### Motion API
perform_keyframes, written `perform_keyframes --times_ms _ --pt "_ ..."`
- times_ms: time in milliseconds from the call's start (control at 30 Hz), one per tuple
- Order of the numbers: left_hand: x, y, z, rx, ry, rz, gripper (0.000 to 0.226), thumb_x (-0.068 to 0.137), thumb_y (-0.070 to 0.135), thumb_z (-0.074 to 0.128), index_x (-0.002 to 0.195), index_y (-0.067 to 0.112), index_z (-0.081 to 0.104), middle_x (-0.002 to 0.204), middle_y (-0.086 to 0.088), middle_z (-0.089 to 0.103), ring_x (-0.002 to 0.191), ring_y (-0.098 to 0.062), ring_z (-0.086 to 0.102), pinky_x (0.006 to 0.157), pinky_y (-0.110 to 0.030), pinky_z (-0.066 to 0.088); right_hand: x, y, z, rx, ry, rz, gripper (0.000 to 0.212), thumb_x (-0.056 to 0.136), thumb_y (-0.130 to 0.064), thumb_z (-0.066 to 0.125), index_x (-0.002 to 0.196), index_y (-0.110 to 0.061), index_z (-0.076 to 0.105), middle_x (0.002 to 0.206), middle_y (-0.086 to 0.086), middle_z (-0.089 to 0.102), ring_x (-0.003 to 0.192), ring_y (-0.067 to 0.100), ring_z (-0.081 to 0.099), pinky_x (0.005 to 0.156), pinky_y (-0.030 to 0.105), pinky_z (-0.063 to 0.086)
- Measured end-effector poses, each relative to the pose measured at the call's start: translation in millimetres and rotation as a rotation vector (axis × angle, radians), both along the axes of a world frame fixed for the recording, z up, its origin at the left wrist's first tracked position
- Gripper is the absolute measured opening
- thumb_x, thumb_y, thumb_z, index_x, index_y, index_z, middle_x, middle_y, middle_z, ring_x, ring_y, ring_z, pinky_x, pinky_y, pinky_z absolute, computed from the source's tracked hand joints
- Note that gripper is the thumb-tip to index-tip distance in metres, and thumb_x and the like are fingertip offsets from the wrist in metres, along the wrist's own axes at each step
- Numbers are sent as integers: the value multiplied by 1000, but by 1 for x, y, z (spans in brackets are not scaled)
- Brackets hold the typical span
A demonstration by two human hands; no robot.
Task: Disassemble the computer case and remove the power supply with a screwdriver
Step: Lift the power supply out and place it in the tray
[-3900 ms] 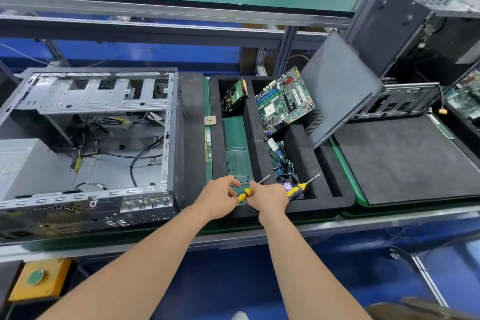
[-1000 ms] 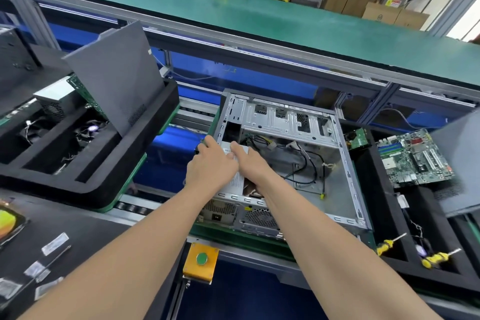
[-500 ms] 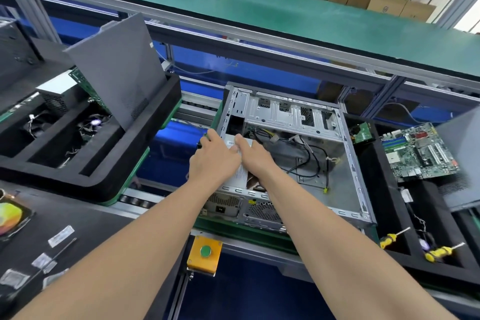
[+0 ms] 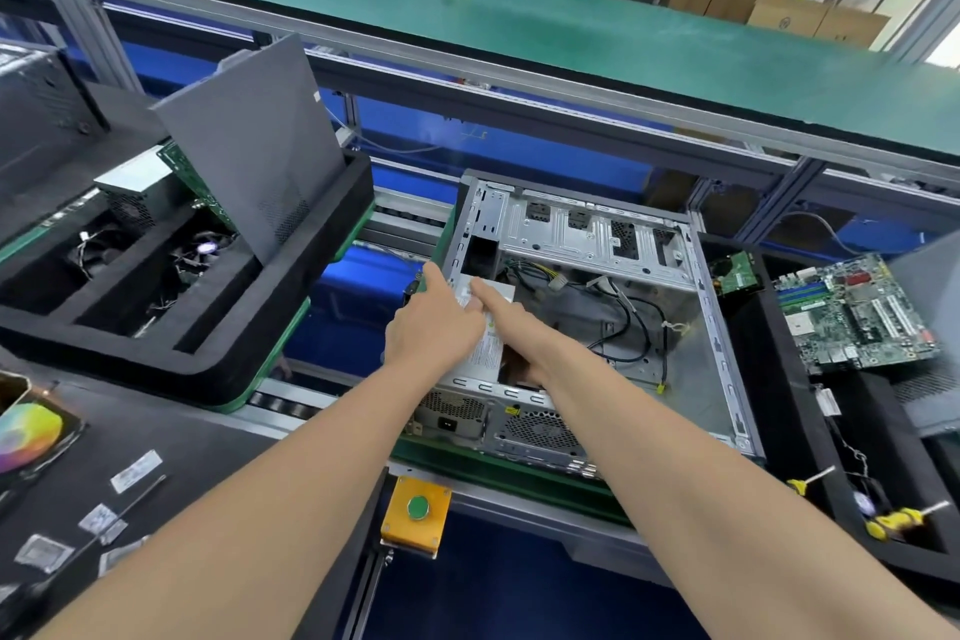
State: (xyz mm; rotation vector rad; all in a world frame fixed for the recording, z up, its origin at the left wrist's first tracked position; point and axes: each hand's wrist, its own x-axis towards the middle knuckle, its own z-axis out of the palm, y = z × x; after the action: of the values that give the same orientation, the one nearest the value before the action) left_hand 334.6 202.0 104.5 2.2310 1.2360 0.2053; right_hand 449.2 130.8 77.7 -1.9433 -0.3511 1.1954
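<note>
The open silver computer case (image 4: 717, 327) lies on its side on the conveyor. Its power supply (image 4: 485, 353), a silver box with a white label, sits in the near left corner, its socket end (image 4: 452, 424) facing me. My left hand (image 4: 434, 327) lies over the box's left edge with the index finger stretched along the case wall. My right hand (image 4: 519, 327) lies across the top, thumb down against the right flank. Together they hold the box from both sides. Two yellow-handled screwdrivers (image 4: 893, 520) (image 4: 802, 483) lie in the black foam tray at the right.
Loose black cables (image 4: 639, 322) trail across the case floor. A motherboard (image 4: 852, 317) rests in the right foam tray (image 4: 769, 379). To the left, another foam tray (image 4: 218, 374) holds a grey side panel (image 4: 249, 140) and parts. An orange button box (image 4: 415, 509) hangs off the bench front.
About four seconds ago both hands were at the right tray with the screwdrivers. Over the last second they have stayed on the power supply, shifting only slightly.
</note>
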Motion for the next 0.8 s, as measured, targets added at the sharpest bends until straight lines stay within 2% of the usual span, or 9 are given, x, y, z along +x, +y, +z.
perform_keyframes --times_ms 133,200,300,433,533,567,633,700,800 --pt "4 1 2 -20 -2 26 63 95 59 41 143 26 16 131 -11 59 109 -40 59 74 -44 39 3 4 -2 50 8 -17 116 76 -96 48 168 -34 14 177 -5 -6 163 20 5 129 58 12" --pt "3 0 1 -4 1 32 61 96 59 41 141 26 17 130 -11 59 102 -38 58 74 -44 38 3 5 -2 75 22 -37 115 79 -93 50 169 -31 14 177 -4 -3 163 20 5 129 57 13" --pt "1 -1 0 32 10 12 65 97 60 40 147 26 14 131 -12 59 105 -39 59 73 -42 35 2 4 -3 91 1 -91 124 79 -90 56 170 -21 6 177 -1 7 160 25 20 127 54 24" --pt "4 0 0 17 5 33 59 97 61 39 140 26 18 129 -13 58 105 -40 58 72 -43 36 4 6 -2 122 -31 -125 120 83 -85 58 169 -16 10 175 3 17 156 28 30 123 55 34" --pt "2 -1 -2 29 -2 11 64 97 64 38 143 25 17 129 -13 59 106 -40 60 74 -42 38 2 3 -1 145 -67 -132 109 85 -80 60 165 -17 22 169 4 30 136 20 45 113 45 43" --pt "3 -1 -2 30 -7 8 65 97 64 38 145 25 17 130 -14 58 107 -40 60 75 -42 38 2 3 1 156 -86 -144 104 86 -78 60 164 -18 27 166 5 34 125 19 46 106 42 44" --pt "5 1 -1 29 -1 17 69 98 65 38 148 24 15 134 -15 57 110 -40 59 76 -43 39 1 3 4 165 -105 -161 98 88 -76 60 162 -18 30 164 6 38 117 18 46 99 39 43" --pt "4 0 0 24 7 21 71 98 65 38 150 23 14 135 -15 56 112 -41 59 77 -43 40 2 3 3 156 -116 -155 99 87 -78 59 163 -21 29 165 5 37 125 21 48 99 40 42" --pt "2 0 -3 41 -21 13 73 97 67 38 149 21 16 136 -15 56 110 -42 60 75 -42 40 2 4 2 151 -128 -160 107 82 -82 57 165 -23 25 166 5 36 144 28 45 113 48 43"
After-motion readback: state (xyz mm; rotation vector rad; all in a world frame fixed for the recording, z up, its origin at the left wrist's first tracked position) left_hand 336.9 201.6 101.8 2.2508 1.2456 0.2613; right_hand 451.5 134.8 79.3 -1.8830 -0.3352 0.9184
